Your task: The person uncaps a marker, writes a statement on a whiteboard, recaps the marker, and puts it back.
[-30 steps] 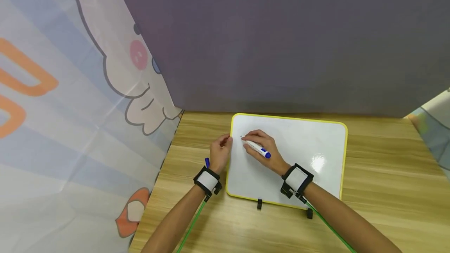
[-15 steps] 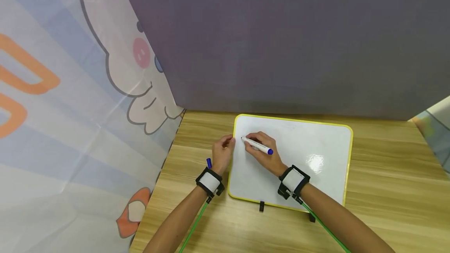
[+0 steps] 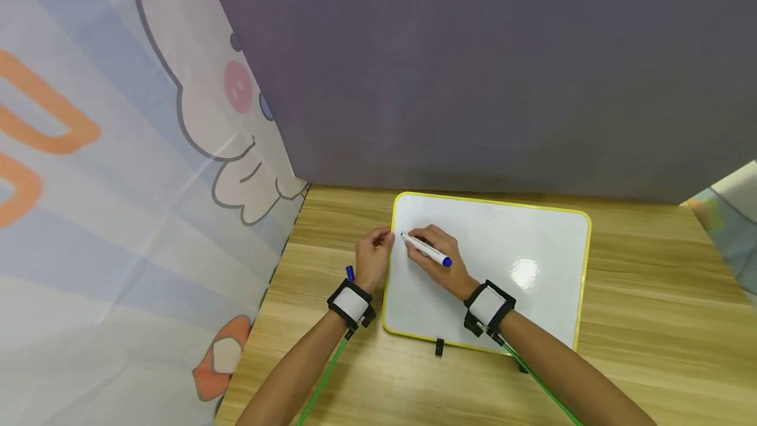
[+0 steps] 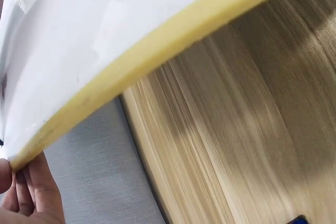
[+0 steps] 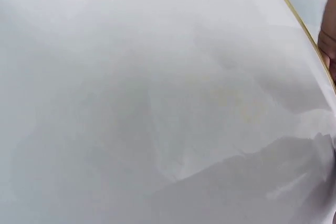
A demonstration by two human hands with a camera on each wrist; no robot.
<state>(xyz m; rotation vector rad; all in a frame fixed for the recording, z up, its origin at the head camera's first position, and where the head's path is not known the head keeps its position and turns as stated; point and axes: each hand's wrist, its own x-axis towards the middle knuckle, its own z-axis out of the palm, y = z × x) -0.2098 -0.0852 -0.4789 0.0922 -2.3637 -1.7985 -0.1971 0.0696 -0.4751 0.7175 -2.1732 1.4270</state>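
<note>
A whiteboard [image 3: 491, 268] with a yellow rim is propped above the wooden table. At its left edge my left hand [image 3: 373, 256] pinches the rim; the left wrist view shows the thumb on the face and the fingers [image 4: 42, 184] behind. My right hand [image 3: 442, 261] holds a white marker [image 3: 427, 248] with a blue end, its dark tip at the board's upper left, at or very near the surface. Only the board's face [image 5: 131, 103] and part of the left hand [image 5: 328, 45] show clearly in the right wrist view. A blue cap [image 3: 349, 273] is beside my left wrist.
Black clips or feet [image 3: 439, 347] support the board's lower edge. A grey panel [image 3: 461, 71] rises behind the wooden table [image 3: 662, 294]. On the left hangs a cartoon-printed cloth [image 3: 148, 248]. Green cables [image 3: 322, 380] run from both wrist straps.
My right hand and the marker have shifted slightly left, bringing the tip nearer the board's left edge. The left hand keeps its place on the rim. The head view has shifted a little.
</note>
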